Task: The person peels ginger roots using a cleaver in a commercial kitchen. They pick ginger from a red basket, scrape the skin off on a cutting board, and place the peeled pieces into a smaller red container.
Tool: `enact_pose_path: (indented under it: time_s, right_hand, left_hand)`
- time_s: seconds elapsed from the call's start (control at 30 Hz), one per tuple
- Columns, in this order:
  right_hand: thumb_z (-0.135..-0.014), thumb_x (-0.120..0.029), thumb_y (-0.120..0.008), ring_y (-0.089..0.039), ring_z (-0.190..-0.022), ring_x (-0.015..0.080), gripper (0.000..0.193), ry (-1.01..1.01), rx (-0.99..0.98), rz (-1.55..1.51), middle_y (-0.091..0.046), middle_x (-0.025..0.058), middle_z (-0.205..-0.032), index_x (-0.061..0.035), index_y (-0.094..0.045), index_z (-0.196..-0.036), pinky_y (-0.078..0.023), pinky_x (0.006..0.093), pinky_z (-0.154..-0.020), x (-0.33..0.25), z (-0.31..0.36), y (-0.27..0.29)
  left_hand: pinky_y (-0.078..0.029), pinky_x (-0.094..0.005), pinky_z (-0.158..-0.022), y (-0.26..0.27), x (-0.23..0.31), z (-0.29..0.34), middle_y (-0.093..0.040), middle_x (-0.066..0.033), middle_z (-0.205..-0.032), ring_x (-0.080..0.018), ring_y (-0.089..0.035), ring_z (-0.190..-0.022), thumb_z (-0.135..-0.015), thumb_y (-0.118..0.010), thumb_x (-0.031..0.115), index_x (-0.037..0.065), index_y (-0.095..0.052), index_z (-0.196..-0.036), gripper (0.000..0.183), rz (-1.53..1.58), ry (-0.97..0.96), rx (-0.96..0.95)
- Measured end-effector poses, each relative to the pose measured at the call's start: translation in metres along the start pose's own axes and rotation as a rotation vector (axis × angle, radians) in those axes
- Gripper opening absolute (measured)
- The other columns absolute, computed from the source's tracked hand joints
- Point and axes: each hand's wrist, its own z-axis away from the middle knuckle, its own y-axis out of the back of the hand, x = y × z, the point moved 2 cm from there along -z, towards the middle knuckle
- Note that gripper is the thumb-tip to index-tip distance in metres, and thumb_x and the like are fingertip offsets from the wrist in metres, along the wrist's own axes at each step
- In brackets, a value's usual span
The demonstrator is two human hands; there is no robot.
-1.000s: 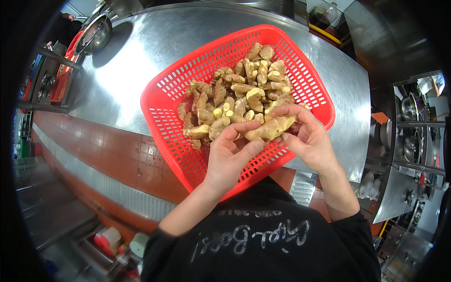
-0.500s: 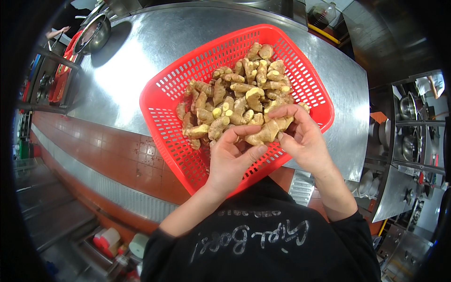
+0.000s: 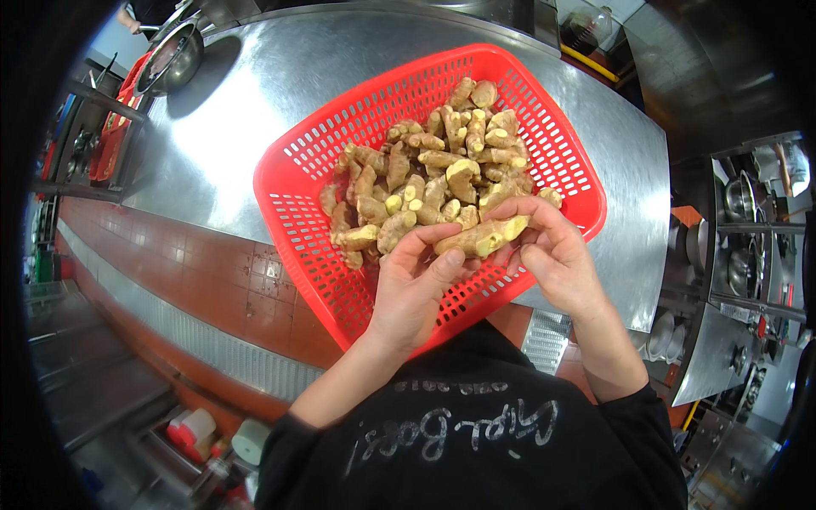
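Observation:
Between my two hands is a piece of ginger root (image 3: pixel 484 237), tan with a pale yellow cut end on its right. My left hand (image 3: pixel 418 270) grips its left end between thumb and fingers. Fingers of my right hand (image 3: pixel 551 248) pinch the other end from above, the thumb bent in below. Both hands hover over the near part of a red perforated plastic basket (image 3: pixel 327 304). Inside it lies a heap of ginger roots (image 3: pixel 429 159), many with pale cut faces, piled toward the far side and the middle.
The basket sits on a stainless steel table (image 3: pixel 234 102), reaching over its near edge. A metal bowl (image 3: pixel 174 61) stands at the far left corner; beyond it shows part of another person's arm (image 3: pixel 127 20). Shelves with pans (image 3: pixel 741 200) line the right. Red floor tiles (image 3: pixel 195 255) lie left.
The ginger has been turned in my hands, so its yellow cut end now faces right and a longer side shows. My right thumb has shifted lower. The basket has stayed in place.

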Motion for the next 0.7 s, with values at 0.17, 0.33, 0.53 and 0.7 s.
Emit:
enact_pose_path:
  time_s: [0.17,0.33,0.53,0.7]
  right_hand:
    - [-0.082,0.003,-0.047,-0.056,-0.091,0.0158,0.037,0.017,0.053,0.432,-0.054,0.0091,-0.11,-0.002,-0.048,-0.118,-0.048,0.0281,-0.08,0.015,-0.04,0.05]
    - [-0.087,-0.018,-0.056,-0.056,-0.099,0.0259,0.036,0.092,0.207,0.927,-0.055,0.0151,-0.115,-0.0044,-0.051,-0.12,-0.044,0.0352,-0.09,0.046,-0.122,0.11]
    - [-0.084,-0.034,-0.057,-0.033,-0.125,0.0381,0.049,0.017,0.049,1.237,-0.035,0.0211,-0.134,-0.0066,-0.05,-0.124,-0.034,0.0474,-0.101,0.053,-0.142,0.003]
    - [-0.082,-0.029,-0.062,-0.032,-0.127,0.0385,0.048,0.281,-0.326,1.416,-0.042,0.0189,-0.131,-0.0071,-0.05,-0.123,-0.041,0.0472,-0.095,0.029,-0.077,-0.018]
  left_hand:
    - [-0.046,-0.0302,-0.082,0.037,0.02,0.008,-0.055,-0.0126,-0.109,-0.02,-0.057,-0.091,-0.081,-0.054,0.002,0.002,-0.045,-0.117,0.037,-0.149,-0.211,0.122]
    - [-0.041,-0.0308,-0.089,0.069,0.045,0.026,-0.051,-0.0101,-0.114,-0.0194,-0.053,-0.098,-0.075,-0.048,0.003,-0.002,-0.037,-0.128,0.054,-0.162,-0.252,0.195]
    - [-0.044,-0.0341,-0.078,0.094,0.036,0.038,-0.052,-0.0104,-0.108,-0.0218,-0.051,-0.085,-0.064,-0.049,0.003,-0.001,-0.044,-0.124,0.06,0.077,-0.433,0.21]
    - [-0.045,-0.0355,-0.075,0.093,0.036,0.033,-0.051,-0.0124,-0.112,-0.0236,-0.05,-0.082,-0.06,-0.052,0.008,-0.002,-0.047,-0.117,0.058,0.157,-0.426,0.211]
